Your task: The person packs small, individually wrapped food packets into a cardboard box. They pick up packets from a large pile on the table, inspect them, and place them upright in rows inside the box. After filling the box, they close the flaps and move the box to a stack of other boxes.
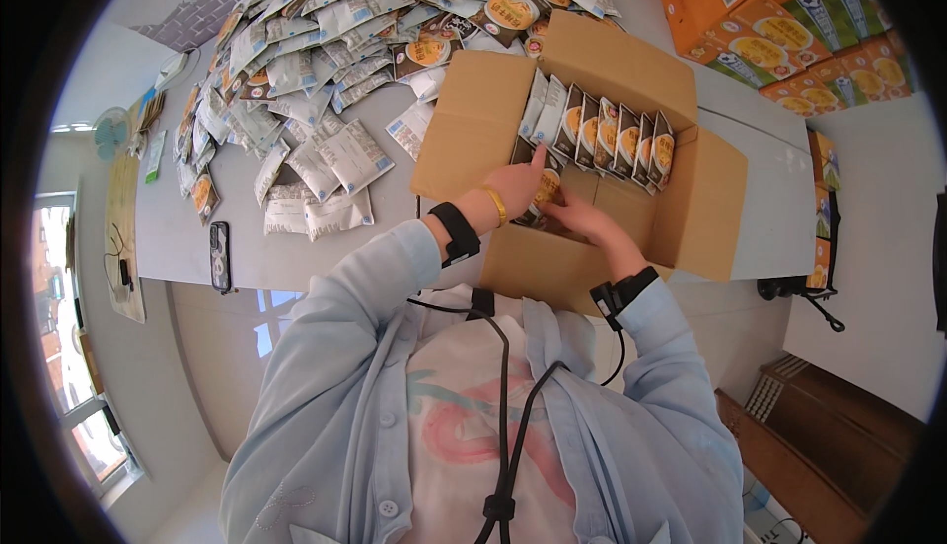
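An open cardboard box (481,111) stands before me, its flaps spread outward. Along its far side several brown and white food packets (607,137) stand on edge in a row. Inside the near left part, my left hand (521,185) is on a brown packet (547,185) with a picture of food, its index finger pointing up toward the white packets. My right hand (581,215) touches the same packet's lower right side with its fingertips. Both hands are around this packet; part of it is hidden behind the left hand.
A large heap of packets (325,33) covers the table's far left, with loose ones (355,155) nearer. A phone (220,255) lies by the table's left front edge. Orange printed cartons (769,33) are stacked at the far right. Black cables hang over my chest.
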Demonstrator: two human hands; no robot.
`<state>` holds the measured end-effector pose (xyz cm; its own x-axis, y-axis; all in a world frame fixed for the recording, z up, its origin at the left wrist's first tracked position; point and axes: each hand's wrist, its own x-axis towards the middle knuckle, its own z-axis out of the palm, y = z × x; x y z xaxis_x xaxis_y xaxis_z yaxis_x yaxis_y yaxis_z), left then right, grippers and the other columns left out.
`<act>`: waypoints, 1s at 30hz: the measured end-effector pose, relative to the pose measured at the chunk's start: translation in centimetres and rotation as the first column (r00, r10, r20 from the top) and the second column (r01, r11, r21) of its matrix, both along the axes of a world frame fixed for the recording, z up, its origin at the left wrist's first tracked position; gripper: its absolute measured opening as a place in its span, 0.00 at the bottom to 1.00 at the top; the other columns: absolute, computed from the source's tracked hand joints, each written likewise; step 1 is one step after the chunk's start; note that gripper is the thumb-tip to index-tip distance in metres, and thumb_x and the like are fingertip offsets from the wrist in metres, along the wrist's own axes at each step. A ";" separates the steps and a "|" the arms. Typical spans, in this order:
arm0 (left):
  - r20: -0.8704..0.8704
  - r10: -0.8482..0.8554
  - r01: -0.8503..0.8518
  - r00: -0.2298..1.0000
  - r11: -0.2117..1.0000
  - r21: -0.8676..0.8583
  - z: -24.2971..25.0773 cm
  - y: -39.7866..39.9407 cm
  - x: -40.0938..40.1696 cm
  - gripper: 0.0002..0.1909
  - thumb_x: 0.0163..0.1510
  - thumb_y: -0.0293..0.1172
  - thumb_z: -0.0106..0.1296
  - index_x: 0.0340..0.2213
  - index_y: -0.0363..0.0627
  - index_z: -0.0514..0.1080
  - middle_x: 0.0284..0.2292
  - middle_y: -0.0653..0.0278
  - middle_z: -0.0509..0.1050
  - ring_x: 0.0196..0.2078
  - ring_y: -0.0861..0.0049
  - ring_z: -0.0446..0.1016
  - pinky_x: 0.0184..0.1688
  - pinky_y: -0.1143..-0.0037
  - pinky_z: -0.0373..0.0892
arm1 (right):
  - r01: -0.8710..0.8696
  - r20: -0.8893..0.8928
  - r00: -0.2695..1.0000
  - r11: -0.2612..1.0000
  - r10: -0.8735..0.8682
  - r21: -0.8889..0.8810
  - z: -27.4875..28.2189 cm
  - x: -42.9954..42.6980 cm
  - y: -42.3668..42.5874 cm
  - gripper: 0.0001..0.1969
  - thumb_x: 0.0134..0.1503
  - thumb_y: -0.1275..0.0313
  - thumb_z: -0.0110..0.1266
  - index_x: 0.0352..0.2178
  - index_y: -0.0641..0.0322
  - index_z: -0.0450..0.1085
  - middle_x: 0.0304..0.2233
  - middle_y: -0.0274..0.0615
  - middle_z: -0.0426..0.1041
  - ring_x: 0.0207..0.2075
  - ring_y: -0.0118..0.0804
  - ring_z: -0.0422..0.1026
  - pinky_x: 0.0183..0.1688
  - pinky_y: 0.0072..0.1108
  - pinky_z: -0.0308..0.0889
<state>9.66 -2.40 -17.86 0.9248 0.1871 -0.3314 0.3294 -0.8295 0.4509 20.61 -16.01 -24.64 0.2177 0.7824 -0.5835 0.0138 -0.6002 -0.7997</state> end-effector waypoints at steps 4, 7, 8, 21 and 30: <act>0.079 -0.042 0.030 0.996 0.988 0.152 -2.8 -0.5 -0.2 0.33 0.44 0.24 0.46 0.51 0.31 0.46 0.27 0.47 0.72 0.28 0.60 0.73 0.28 0.69 0.68 | 0.131 -0.082 0.987 0.989 -0.136 -0.065 2.4 -0.9 0.8 0.33 0.50 0.64 0.52 0.53 0.62 0.46 0.37 0.43 0.68 0.34 0.30 0.68 0.33 0.20 0.65; 0.060 -0.105 0.094 0.993 0.980 0.175 -2.3 -0.2 -0.6 0.24 0.45 0.28 0.48 0.45 0.35 0.59 0.29 0.50 0.72 0.30 0.61 0.73 0.30 0.70 0.69 | 0.151 0.049 0.988 0.987 -0.149 -0.044 4.6 -1.7 1.5 0.35 0.48 0.69 0.53 0.54 0.67 0.44 0.35 0.46 0.67 0.28 0.31 0.70 0.33 0.23 0.65; 0.046 -0.142 0.134 0.989 0.980 0.144 -1.7 0.0 -0.6 0.20 0.45 0.30 0.48 0.42 0.37 0.62 0.30 0.51 0.72 0.30 0.62 0.73 0.30 0.71 0.69 | 0.071 0.211 0.974 0.996 -0.082 0.058 2.3 -1.1 0.9 0.36 0.48 0.69 0.53 0.55 0.66 0.42 0.36 0.46 0.67 0.29 0.31 0.70 0.34 0.23 0.66; 0.001 0.692 -0.664 0.722 0.693 0.279 -3.1 16.9 -20.8 0.28 0.41 0.48 0.53 0.35 0.37 0.59 0.30 0.53 0.73 0.34 0.59 0.72 0.34 0.68 0.67 | -0.027 0.268 0.963 0.995 0.001 0.096 6.2 1.0 -1.0 0.28 0.51 0.63 0.51 0.51 0.63 0.53 0.43 0.46 0.66 0.43 0.32 0.64 0.46 0.24 0.59; -0.015 0.892 -0.870 0.451 0.436 -0.229 -9.0 18.3 -20.9 0.32 0.40 0.50 0.55 0.33 0.29 0.62 0.22 0.57 0.73 0.24 0.66 0.74 0.28 0.74 0.68 | -0.112 0.128 0.988 0.969 0.085 0.221 12.2 -2.8 2.2 0.22 0.53 0.68 0.47 0.49 0.62 0.57 0.39 0.40 0.69 0.38 0.28 0.65 0.42 0.20 0.61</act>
<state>-11.27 15.87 -26.90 0.3199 0.8684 -0.3789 0.7815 -0.0157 0.6238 17.79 -13.79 -12.39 0.1893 0.9123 -0.3631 0.1652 -0.3941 -0.9041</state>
